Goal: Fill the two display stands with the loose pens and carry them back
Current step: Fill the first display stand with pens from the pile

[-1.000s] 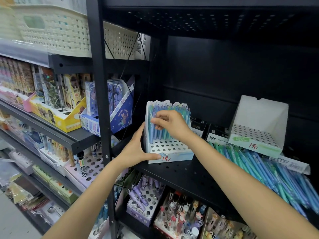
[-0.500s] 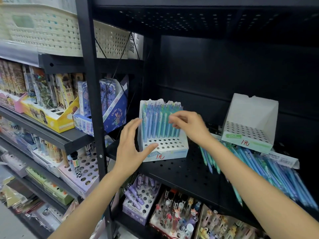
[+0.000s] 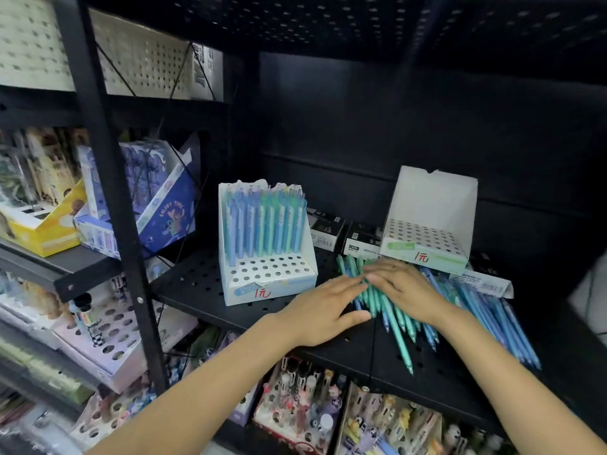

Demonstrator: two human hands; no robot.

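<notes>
Now both flat, left hand (image 3: 323, 305) and right hand (image 3: 405, 290) resting on loose pens (image 3: 391, 310), fingers straight

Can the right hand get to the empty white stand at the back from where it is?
Probably yes. The right hand lies flat on the loose pens just in front of the empty stand; nothing stands between them, and the left hand is off to its side.
</notes>
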